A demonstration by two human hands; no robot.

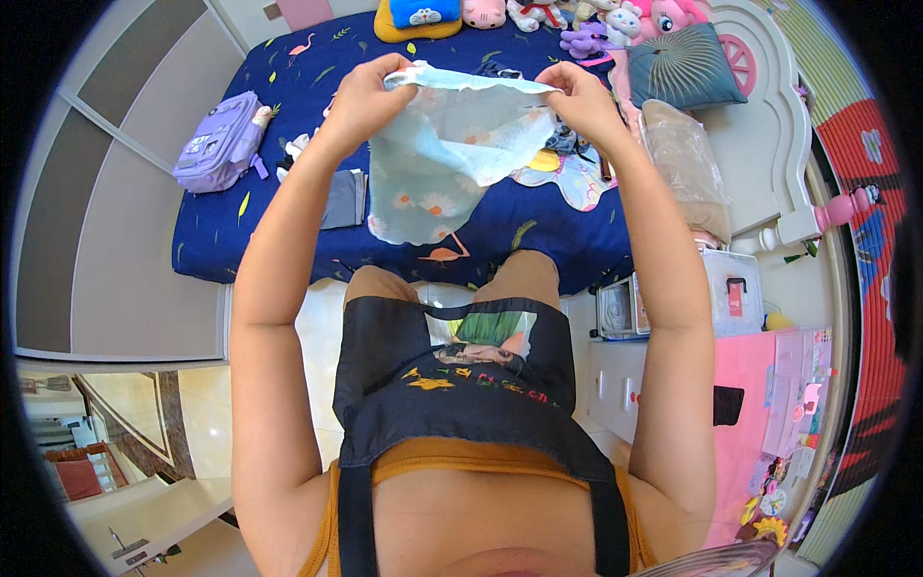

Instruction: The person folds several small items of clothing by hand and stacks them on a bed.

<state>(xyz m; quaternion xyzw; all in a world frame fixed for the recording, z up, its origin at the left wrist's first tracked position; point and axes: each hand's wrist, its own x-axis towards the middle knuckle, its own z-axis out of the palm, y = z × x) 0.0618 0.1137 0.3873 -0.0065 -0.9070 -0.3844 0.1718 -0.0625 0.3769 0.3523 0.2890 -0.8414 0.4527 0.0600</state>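
A light blue-green cloth with a daisy print hangs between my two hands above the bed. My left hand grips its upper left edge, the thumb pressed against the fabric. At its upper right edge, my right hand pinches it between thumb and fingers. The top edge is stretched between the hands, and a flap folds down over the front. Behind and below the cloth lies the dark blue bedspread with flamingo and leaf prints. A folded grey cloth lies beside it on the left.
A purple backpack stands on the bed at the left. Plush toys, a teal cushion and a plastic-wrapped beige item are at the right by the white headboard. A pink desk stands at lower right.
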